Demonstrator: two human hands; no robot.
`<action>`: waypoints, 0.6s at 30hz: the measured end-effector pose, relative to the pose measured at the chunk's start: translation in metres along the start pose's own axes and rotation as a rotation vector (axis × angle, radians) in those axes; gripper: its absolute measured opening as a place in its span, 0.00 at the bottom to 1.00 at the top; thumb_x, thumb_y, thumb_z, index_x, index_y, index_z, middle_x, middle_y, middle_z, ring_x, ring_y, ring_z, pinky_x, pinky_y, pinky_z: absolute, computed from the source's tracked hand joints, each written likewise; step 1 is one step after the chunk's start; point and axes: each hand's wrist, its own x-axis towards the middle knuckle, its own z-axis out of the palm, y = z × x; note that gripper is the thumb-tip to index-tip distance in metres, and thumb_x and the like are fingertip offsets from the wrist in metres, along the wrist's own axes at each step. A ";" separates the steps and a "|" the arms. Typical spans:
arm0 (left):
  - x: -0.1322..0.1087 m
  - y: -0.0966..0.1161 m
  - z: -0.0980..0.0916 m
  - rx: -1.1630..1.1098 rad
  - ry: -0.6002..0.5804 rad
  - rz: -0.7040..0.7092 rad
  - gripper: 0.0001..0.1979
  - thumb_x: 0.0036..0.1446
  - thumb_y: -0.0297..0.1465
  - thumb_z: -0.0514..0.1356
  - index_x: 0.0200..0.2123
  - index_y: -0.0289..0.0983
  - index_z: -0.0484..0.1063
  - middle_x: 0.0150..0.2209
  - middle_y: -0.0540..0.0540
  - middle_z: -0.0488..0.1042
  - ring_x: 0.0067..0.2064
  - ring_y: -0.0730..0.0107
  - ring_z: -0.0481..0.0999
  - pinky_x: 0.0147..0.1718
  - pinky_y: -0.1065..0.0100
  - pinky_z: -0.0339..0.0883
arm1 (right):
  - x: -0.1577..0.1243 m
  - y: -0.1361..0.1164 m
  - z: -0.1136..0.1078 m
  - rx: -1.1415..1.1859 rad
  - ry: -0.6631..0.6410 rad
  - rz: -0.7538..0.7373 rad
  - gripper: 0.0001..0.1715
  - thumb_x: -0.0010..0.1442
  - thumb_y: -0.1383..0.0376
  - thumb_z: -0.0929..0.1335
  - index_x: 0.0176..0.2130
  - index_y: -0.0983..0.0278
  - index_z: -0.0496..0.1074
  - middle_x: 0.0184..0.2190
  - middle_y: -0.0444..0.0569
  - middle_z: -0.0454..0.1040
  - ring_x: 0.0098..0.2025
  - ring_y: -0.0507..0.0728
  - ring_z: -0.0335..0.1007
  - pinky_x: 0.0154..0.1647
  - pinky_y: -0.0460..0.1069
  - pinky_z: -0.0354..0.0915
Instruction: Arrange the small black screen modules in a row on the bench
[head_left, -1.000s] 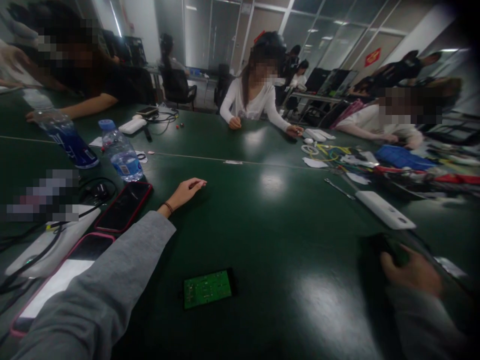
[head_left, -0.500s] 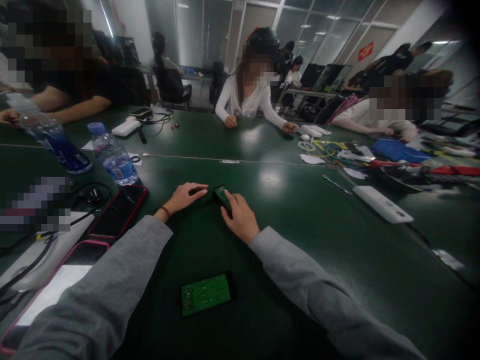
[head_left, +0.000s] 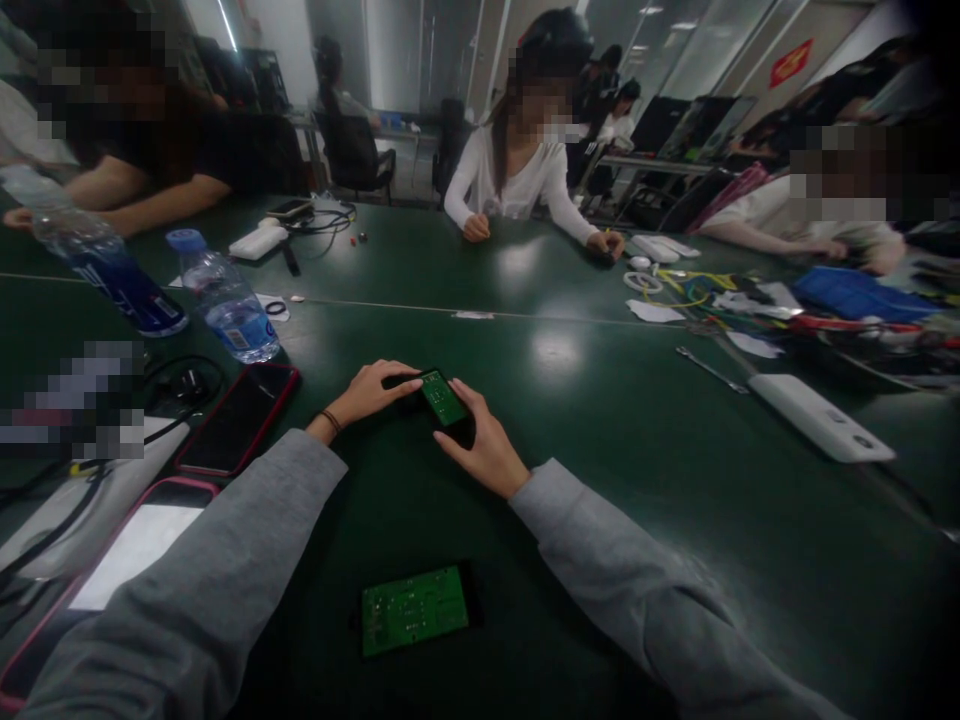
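Note:
A green circuit board in a black frame (head_left: pixel 442 398) is held over the table between my two hands. My right hand (head_left: pixel 484 440) grips its right side, fingers along the far edge and thumb near the lower corner. At the board's upper left corner, my left hand (head_left: pixel 375 392) touches it with thumb and fingertips; part of the grip is hidden. A second green circuit board (head_left: pixel 414 610) lies flat on the dark green table (head_left: pixel 600 560) nearer to me, with a black piece at its right end.
On the left are a red-edged phone (head_left: pixel 238 420), a pink-cased phone (head_left: pixel 135 560), a water bottle (head_left: pixel 229 300) and a blue-labelled bottle (head_left: pixel 112 270). A white power bank (head_left: pixel 817 415), a wrench (head_left: pixel 712 370) and tangled cables (head_left: pixel 675 290) lie right. People sit across the table.
My left hand has closed the gap and now touches the board. The board has turned to show more of its green face, and my right hand has shifted to its side.

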 end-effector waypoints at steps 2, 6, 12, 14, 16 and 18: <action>0.000 0.000 0.000 -0.020 0.000 -0.023 0.25 0.67 0.52 0.58 0.56 0.43 0.79 0.58 0.44 0.79 0.61 0.53 0.73 0.63 0.47 0.62 | 0.001 0.002 0.000 0.022 0.005 0.031 0.48 0.66 0.55 0.75 0.74 0.56 0.52 0.71 0.57 0.59 0.72 0.67 0.59 0.73 0.68 0.58; 0.000 0.003 0.000 -0.052 0.011 -0.069 0.27 0.65 0.53 0.59 0.56 0.42 0.79 0.58 0.42 0.79 0.61 0.52 0.73 0.63 0.46 0.62 | 0.003 0.001 -0.001 0.048 -0.016 0.076 0.51 0.64 0.55 0.77 0.74 0.56 0.52 0.71 0.57 0.60 0.71 0.67 0.60 0.72 0.69 0.60; -0.001 0.012 0.000 -0.022 0.017 -0.095 0.29 0.61 0.56 0.62 0.53 0.41 0.81 0.58 0.42 0.79 0.61 0.49 0.73 0.64 0.45 0.62 | 0.003 -0.001 0.000 -0.047 -0.030 0.090 0.54 0.63 0.58 0.78 0.75 0.55 0.50 0.71 0.57 0.60 0.70 0.68 0.61 0.70 0.69 0.62; -0.001 0.014 -0.001 -0.012 0.014 -0.101 0.30 0.60 0.56 0.62 0.53 0.41 0.81 0.59 0.42 0.78 0.63 0.48 0.72 0.65 0.44 0.61 | 0.002 -0.001 0.001 -0.106 -0.038 0.075 0.57 0.63 0.59 0.79 0.76 0.54 0.47 0.72 0.58 0.59 0.70 0.68 0.61 0.70 0.70 0.63; -0.002 0.015 -0.002 -0.017 0.002 -0.101 0.29 0.60 0.56 0.63 0.54 0.42 0.80 0.61 0.43 0.78 0.63 0.48 0.71 0.65 0.43 0.60 | 0.002 -0.001 0.002 -0.167 -0.045 0.049 0.60 0.62 0.61 0.79 0.77 0.54 0.44 0.73 0.59 0.57 0.71 0.69 0.60 0.70 0.71 0.62; -0.001 0.014 -0.003 -0.041 -0.014 -0.083 0.28 0.60 0.55 0.63 0.54 0.43 0.81 0.62 0.43 0.76 0.64 0.49 0.70 0.66 0.43 0.58 | 0.002 -0.002 0.003 -0.217 -0.054 -0.009 0.62 0.63 0.63 0.79 0.77 0.55 0.40 0.74 0.60 0.53 0.72 0.69 0.57 0.72 0.72 0.59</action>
